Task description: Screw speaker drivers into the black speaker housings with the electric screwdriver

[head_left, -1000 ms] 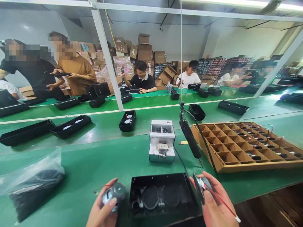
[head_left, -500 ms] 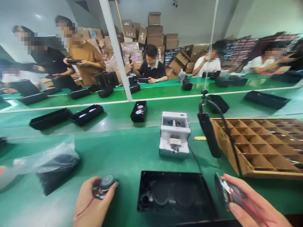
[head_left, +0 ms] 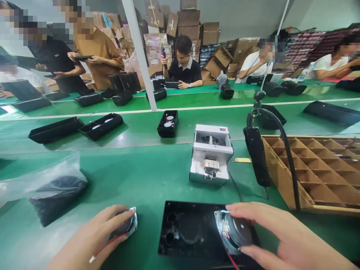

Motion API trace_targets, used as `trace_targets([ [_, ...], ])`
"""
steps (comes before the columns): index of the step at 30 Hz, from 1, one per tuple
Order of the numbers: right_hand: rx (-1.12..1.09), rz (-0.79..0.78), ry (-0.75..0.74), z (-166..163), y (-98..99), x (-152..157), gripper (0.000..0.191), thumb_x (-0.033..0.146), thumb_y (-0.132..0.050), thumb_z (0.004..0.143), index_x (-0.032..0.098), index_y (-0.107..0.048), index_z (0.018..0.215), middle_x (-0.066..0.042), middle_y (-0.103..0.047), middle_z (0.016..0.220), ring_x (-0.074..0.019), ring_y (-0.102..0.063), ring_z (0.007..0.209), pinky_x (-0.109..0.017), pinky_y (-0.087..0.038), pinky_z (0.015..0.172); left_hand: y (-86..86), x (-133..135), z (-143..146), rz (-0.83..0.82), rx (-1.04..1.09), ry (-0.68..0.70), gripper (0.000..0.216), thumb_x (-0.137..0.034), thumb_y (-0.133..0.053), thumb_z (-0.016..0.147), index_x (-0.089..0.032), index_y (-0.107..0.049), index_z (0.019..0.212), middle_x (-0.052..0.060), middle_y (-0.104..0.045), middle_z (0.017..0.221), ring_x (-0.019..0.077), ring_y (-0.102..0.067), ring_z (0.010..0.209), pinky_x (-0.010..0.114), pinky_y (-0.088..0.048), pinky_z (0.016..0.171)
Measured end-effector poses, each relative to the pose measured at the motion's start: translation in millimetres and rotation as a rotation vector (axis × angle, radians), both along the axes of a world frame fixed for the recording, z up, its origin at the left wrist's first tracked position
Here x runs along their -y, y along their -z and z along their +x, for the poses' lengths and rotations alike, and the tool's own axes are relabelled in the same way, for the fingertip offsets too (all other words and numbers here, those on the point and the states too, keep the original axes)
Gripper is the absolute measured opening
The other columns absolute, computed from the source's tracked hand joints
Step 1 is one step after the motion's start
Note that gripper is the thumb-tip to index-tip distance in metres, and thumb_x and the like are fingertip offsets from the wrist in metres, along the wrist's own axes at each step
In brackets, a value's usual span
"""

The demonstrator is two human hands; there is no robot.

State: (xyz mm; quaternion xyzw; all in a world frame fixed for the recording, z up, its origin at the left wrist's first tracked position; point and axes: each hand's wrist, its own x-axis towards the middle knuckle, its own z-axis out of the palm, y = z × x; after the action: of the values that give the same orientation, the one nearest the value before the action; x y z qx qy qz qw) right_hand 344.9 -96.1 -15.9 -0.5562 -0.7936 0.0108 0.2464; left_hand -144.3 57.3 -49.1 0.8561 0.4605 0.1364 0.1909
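Observation:
A black speaker housing [head_left: 194,247] lies open on the green table in front of me, with two small ports at its left and a round grille in the middle. My right hand [head_left: 284,240] holds a round speaker driver [head_left: 233,232] with red wire over the housing's right side. My left hand [head_left: 90,236] grips a second speaker driver [head_left: 128,225], also with a red wire, resting on the table just left of the housing.
A white screw feeder [head_left: 210,155] stands behind the housing. A black electric screwdriver [head_left: 256,155] hangs on a cable beside a wooden divider tray [head_left: 312,172]. A plastic bag of black parts [head_left: 53,193] lies left. Black housings ride the far belt; other people work opposite.
My right hand has swung the driver leftward and down onto the housing's right side. My left hand lowered its driver to the table. The view has tilted downward.

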Motion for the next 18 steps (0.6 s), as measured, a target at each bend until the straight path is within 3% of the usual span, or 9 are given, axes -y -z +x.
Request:
trace_targets([
  [2,0.015,-0.031,-0.064,-12,-16.1,-14,0.071,0.023,-0.087,0.077,0.038,-0.06,0.141,0.011,-0.083,0.128,-0.0153,-0.085,0.106,-0.017,-0.07,0.087,-5.4,-4,7,-0.002,0.095,-0.107,0.045,-0.066,-0.078,0.088,-0.044,-0.088,0.126,0.008,-0.082,0.116,0.0297,-0.081,0.085,0.029,-0.068,0.073],
  [4,0.01,-0.081,-0.095,-21,-24.4,-23,0.079,0.013,-0.092,0.064,0.038,-0.064,0.133,0.014,-0.084,0.123,-0.0158,-0.085,0.102,-0.017,-0.07,0.076,-12.8,1,22,0.008,0.227,-0.219,0.048,-0.065,-0.08,0.088,-0.04,-0.087,0.128,0.008,-0.079,0.117,0.0276,-0.078,0.084,0.027,-0.065,0.068],
  [6,0.007,-0.152,-0.104,-26,-24.8,-27,0.079,0.008,-0.096,0.059,0.037,-0.068,0.128,0.014,-0.084,0.122,-0.0169,-0.084,0.102,-0.02,-0.069,0.072,-22.8,9,45,0.027,0.329,-0.224,0.044,-0.058,-0.079,0.094,-0.04,-0.085,0.133,0.007,-0.077,0.123,0.0248,-0.077,0.083,0.025,-0.064,0.067],
  [9,-0.013,-0.22,-0.122,-30,-14.9,-28,0.071,0.004,-0.095,0.063,0.035,-0.072,0.123,0.01,-0.084,0.123,-0.0183,-0.082,0.102,-0.026,-0.066,0.069,-38.9,20,88,-0.005,0.367,-0.021,0.04,-0.047,-0.082,0.096,-0.042,-0.082,0.136,0.007,-0.077,0.118,0.0197,-0.074,0.073,0.022,-0.062,0.06],
  [13,-0.008,-0.265,-0.115,-32,4.4,-26,0.067,0.003,-0.092,0.07,0.034,-0.072,0.127,0.008,-0.081,0.125,-0.0204,-0.079,0.103,-0.033,-0.064,0.074,-46.5,22,134,-0.301,0.314,0.272,0.048,-0.035,-0.081,0.094,-0.042,-0.078,0.142,0.009,-0.077,0.125,0.02,-0.079,0.077,0.022,-0.066,0.062],
  [15,0.01,-0.287,-0.11,-34,11.1,-24,0.063,0.006,-0.092,0.073,0.033,-0.072,0.126,0.006,-0.08,0.126,-0.0226,-0.078,0.105,-0.036,-0.062,0.077,-43.3,20,144,-0.377,0.237,0.319,0.056,-0.025,-0.077,0.089,-0.04,-0.076,0.143,0.01,-0.075,0.129,0.0197,-0.08,0.077,0.023,-0.066,0.064],
  [18,0.043,-0.354,-0.108,-34,14.2,-22,0.053,0.011,-0.094,0.077,0.03,-0.074,0.122,0.004,-0.08,0.122,-0.0238,-0.075,0.104,-0.038,-0.06,0.08,-38.1,14,148,-0.311,0.147,0.366,0.07,-0.013,-0.067,0.077,-0.037,-0.074,0.142,0.008,-0.076,0.126,0.0168,-0.078,0.067,0.02,-0.063,0.058],
])
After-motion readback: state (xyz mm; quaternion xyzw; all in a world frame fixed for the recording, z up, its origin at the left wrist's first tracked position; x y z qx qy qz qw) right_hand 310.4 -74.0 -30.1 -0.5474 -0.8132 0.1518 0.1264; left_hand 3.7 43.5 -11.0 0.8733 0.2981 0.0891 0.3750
